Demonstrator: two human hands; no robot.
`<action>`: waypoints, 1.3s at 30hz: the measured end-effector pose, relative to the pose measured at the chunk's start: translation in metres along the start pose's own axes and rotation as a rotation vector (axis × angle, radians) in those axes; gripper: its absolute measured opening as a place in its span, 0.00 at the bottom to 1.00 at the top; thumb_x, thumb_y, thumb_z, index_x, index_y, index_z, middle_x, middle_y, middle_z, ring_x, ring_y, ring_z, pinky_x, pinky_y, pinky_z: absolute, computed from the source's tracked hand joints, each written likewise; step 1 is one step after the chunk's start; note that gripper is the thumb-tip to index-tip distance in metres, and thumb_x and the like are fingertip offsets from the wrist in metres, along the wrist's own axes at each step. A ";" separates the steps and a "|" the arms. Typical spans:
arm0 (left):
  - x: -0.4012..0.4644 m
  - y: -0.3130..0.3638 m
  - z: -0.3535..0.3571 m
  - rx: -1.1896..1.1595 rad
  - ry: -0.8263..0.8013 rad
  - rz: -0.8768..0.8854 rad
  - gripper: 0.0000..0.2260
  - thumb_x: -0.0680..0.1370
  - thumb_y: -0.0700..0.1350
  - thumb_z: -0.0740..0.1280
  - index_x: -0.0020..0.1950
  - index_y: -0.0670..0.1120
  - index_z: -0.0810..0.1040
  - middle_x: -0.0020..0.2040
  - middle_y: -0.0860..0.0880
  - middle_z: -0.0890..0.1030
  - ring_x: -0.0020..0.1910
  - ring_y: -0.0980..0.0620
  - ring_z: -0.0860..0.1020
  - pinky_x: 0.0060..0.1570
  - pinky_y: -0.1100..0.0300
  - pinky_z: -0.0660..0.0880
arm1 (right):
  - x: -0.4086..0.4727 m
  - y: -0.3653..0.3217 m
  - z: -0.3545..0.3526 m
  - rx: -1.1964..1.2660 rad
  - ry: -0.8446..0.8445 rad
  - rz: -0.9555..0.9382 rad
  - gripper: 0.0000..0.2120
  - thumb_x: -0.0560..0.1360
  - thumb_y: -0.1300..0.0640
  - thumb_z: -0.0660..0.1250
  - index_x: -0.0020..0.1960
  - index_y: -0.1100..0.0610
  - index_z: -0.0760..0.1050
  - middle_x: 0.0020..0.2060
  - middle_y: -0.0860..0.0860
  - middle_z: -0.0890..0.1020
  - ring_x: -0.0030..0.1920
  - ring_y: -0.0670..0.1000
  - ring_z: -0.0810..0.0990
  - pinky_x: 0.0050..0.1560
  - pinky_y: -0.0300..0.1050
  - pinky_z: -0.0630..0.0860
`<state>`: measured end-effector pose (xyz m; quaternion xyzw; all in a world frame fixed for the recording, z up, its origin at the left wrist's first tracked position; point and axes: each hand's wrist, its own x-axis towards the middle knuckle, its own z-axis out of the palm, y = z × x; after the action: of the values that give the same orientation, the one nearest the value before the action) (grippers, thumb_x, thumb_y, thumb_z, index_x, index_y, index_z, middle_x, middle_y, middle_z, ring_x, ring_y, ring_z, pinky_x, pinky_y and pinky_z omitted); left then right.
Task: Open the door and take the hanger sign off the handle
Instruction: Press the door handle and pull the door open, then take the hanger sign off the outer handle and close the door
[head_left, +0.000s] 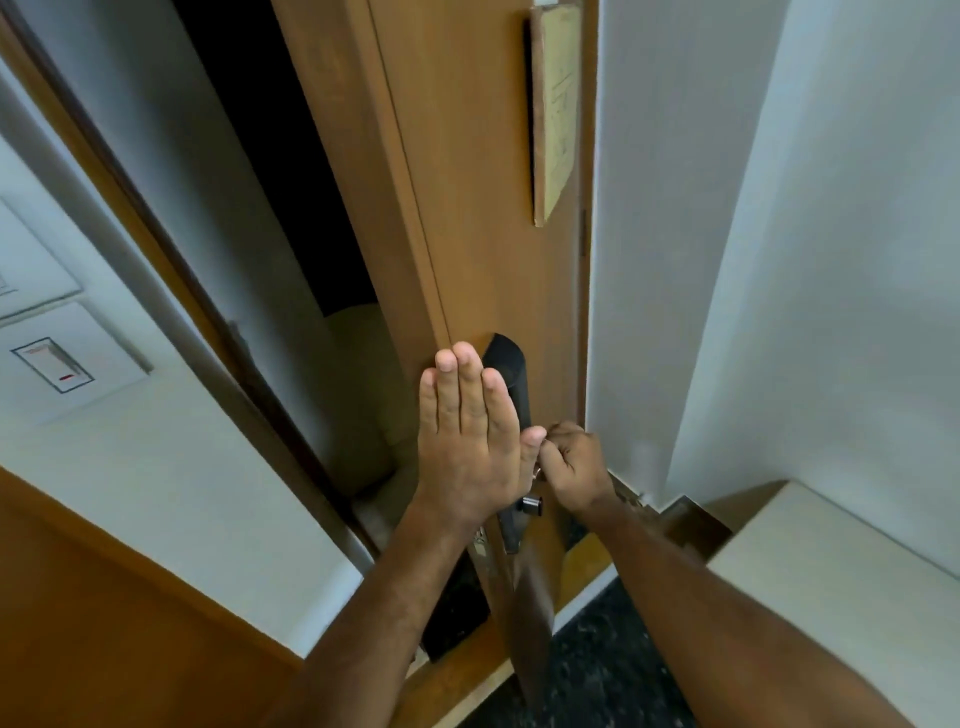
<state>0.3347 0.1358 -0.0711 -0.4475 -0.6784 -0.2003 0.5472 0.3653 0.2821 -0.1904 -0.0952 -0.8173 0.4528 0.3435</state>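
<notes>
The brown wooden door (483, 218) stands ajar, with a dark gap on its left. A black lock plate (511, 374) sits near its edge, and a small black knob (532, 505) sticks out below. My left hand (470, 441) lies flat on the door beside the plate, fingers straight and holding nothing. My right hand (574, 465) is closed at the handle, which its fingers hide. A brown, blurred hanger sign (535, 613) dangles below the lock, seen nearly edge-on.
A yellowed notice (556, 104) is fixed high on the door. White wall (727, 260) closes in on the right, beside a cream ledge (841, 561). A wall panel with a card slot (54, 366) is at left, and the floor (597, 670) is dark and speckled.
</notes>
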 end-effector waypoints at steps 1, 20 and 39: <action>0.003 0.004 0.000 0.002 -0.006 0.006 0.32 0.82 0.54 0.46 0.78 0.37 0.36 0.79 0.38 0.34 0.79 0.40 0.38 0.78 0.44 0.42 | 0.001 -0.001 -0.004 0.004 0.012 0.002 0.27 0.77 0.48 0.56 0.28 0.66 0.76 0.24 0.61 0.76 0.31 0.56 0.73 0.36 0.57 0.73; -0.040 -0.009 0.018 -0.670 -0.394 -0.209 0.32 0.83 0.54 0.50 0.80 0.42 0.38 0.81 0.42 0.38 0.80 0.43 0.43 0.79 0.56 0.43 | -0.023 0.000 -0.095 0.180 0.045 0.328 0.23 0.79 0.51 0.55 0.39 0.69 0.77 0.39 0.71 0.79 0.41 0.70 0.80 0.39 0.57 0.82; -0.109 -0.008 0.086 -1.334 -1.242 -1.299 0.16 0.76 0.32 0.68 0.36 0.50 0.85 0.42 0.53 0.88 0.44 0.56 0.85 0.38 0.67 0.78 | -0.023 -0.002 -0.091 0.205 0.061 0.240 0.20 0.80 0.56 0.52 0.34 0.55 0.76 0.28 0.44 0.80 0.30 0.45 0.80 0.31 0.35 0.76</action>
<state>0.2796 0.1541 -0.1975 -0.2345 -0.6954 -0.5135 -0.4446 0.4412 0.3316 -0.1674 -0.1702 -0.7389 0.5683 0.3195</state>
